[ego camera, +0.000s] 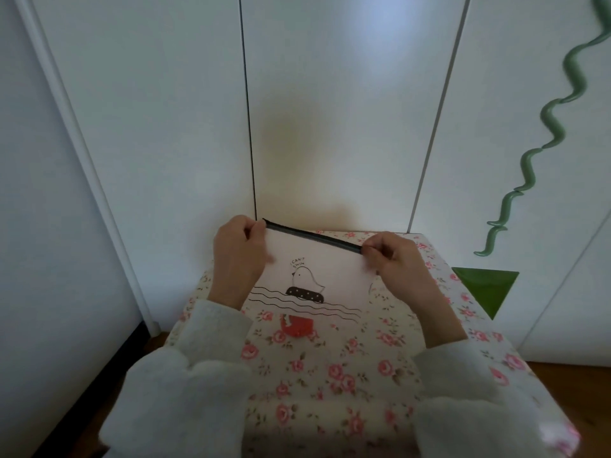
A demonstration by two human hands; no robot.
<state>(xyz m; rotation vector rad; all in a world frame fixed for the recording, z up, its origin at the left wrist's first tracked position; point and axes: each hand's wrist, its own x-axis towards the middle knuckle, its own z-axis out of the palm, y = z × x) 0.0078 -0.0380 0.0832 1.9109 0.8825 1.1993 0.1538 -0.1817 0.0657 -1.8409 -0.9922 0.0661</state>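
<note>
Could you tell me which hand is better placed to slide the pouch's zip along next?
Right, probably: the right hand pinches the end of the zip, while the left hand grips the pouch corner, steadying it.

Only legible text: "I CAN'T SWIM", handwritten-style, on the white pouch [317,272] just above the bird drawing [305,279].

The support is a table [330,391] with a cream, rose-printed covering. A red object [297,326] lies directly on it, just beside the lower edge of a white zip pouch [317,259]. Whether the pouch touches the table cannot be told.
</note>
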